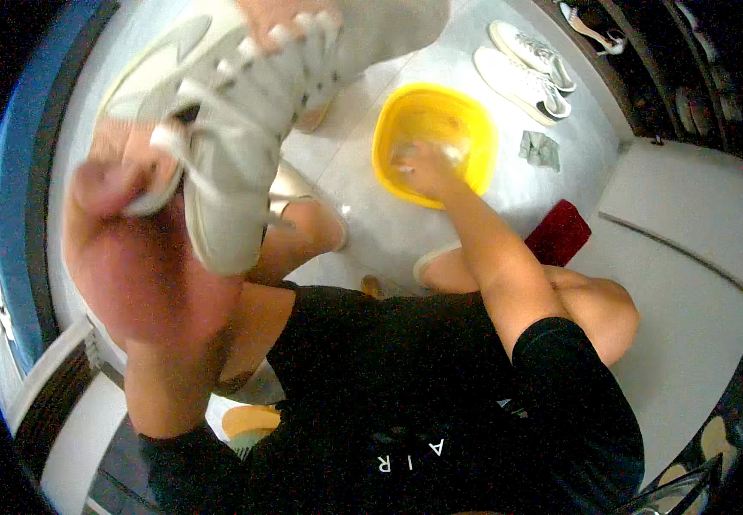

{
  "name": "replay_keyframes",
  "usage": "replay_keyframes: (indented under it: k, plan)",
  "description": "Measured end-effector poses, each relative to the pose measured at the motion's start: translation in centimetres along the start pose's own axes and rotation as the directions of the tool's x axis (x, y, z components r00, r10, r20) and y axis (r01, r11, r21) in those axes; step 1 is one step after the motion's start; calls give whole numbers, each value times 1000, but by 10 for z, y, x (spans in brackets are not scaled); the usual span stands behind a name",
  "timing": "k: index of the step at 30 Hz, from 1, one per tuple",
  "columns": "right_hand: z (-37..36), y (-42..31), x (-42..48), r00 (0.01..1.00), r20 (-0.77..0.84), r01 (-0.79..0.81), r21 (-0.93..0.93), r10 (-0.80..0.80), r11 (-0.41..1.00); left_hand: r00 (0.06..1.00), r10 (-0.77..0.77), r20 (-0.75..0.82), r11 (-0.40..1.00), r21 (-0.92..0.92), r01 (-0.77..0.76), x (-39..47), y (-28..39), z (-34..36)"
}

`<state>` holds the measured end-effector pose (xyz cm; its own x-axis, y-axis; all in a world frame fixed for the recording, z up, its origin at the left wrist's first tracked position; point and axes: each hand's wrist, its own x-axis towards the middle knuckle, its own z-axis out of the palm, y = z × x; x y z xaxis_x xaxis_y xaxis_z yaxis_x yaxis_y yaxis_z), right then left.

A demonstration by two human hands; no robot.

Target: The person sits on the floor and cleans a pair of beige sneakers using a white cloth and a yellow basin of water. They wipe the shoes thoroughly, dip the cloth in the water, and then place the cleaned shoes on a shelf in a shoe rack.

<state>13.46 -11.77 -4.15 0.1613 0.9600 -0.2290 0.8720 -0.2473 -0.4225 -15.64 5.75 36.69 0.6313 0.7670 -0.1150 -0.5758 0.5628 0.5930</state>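
Close to the camera, on the left side, my left hand grips a white lace-up sneaker. The shoe's rounded toe points down towards me, and its white laces hang loose. My right hand reaches down inside a yellow plastic basin on the floor. Motion blurs that hand, and whitish bits show around its fingers; whether it holds something cannot be made out. A blurred patch of skin shows above the sneaker's laces at the top edge, and its owner is unclear.
A pair of white sneakers stands beyond the basin on the right. Nearer lie a grey-green cloth and a dark red cloth or mat. Dark shelves at upper right hold a high-heeled sandal. My bent right knee is beside my arm.
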Motion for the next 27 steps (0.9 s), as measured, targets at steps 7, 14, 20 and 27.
replay_keyframes:
  k: [7,14,20,27]
  plan:
    - [-6,-1,0,992,-126,0,-131,-17,991,991,-31,-131,998,49,37,29,14,17]
    - [-2,12,9,1000,-1,-25,-55,25,998,997,-76,-12,995,-58,76,32,16,23]
    - [-26,-7,10,954,-105,-292,-94,282,952,799,113,-591,994,70,-90,42,4,52]
    - [-11,-12,6,928,25,-373,-3,373,928,999,-40,-5,999,-6,40,29,0,17]
